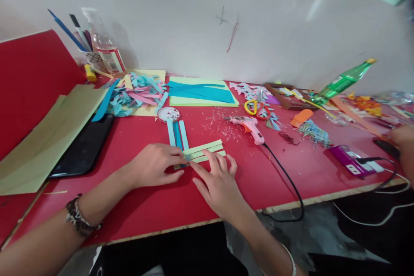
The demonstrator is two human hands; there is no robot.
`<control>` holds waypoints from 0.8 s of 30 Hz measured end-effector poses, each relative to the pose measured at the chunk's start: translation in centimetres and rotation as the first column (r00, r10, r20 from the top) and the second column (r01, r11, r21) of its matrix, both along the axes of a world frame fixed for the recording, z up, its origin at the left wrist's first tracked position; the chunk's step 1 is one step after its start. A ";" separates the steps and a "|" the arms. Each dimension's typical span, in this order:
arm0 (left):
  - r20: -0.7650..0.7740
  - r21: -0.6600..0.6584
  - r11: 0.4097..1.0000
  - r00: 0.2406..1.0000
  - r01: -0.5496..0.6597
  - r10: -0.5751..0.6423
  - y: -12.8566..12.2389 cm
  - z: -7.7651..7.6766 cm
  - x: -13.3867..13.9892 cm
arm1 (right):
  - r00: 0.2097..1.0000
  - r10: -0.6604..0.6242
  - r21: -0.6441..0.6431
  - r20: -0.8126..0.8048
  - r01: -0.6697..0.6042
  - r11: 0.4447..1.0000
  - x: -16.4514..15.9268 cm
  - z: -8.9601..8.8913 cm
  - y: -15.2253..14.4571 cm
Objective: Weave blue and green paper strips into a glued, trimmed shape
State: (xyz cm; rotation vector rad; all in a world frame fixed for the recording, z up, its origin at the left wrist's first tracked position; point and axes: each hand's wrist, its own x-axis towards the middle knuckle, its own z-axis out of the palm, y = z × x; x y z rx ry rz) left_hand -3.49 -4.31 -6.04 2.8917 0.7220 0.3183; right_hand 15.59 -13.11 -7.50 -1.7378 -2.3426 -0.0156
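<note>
Currently, left hand (155,164) has fingertips where yellow-green paper strips (211,145) cross blue paper strips (177,134); can't tell if it's pinching. Right hand (219,183) is spread loosely, fingers on the yellow-green ones. Strips lie on red tabletop (155,211), mid-bench. Pink glue gun (248,128) sits right of them, paper scraps (139,94) behind-left, purple power box (347,161) farther right.

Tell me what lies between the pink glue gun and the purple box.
The head view shows a dark red thread tangle between them and, slightly farther back, a blue yarn heap; a black cord curves by in front.
</note>
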 end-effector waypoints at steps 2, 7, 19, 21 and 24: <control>0.011 -0.014 1.000 1.000 -0.008 0.008 0.0 0.0 0.0 | 1.000 -0.012 0.007 -0.002 0.012 1.000 0.0 -0.1 0.0; 0.048 -0.024 1.000 0.999 -0.012 0.013 0.0 0.0 -0.1 | 1.000 -0.018 0.020 -0.020 0.018 1.000 0.0 -0.1 0.0; 0.218 -0.004 0.996 0.972 -0.089 0.088 0.5 -0.5 -0.4 | 0.999 0.005 0.052 -0.041 -0.003 0.999 1.5 1.8 1.0; 0.239 0.011 0.982 0.954 -0.189 0.181 0.8 -0.8 -0.5 | 0.999 0.023 0.055 -0.045 -0.020 0.998 2.4 2.8 2.3; 0.178 -0.017 0.977 0.961 -0.214 0.213 1.2 -1.3 -0.5 | 0.992 0.120 0.034 -0.042 -0.118 0.992 3.2 3.5 4.9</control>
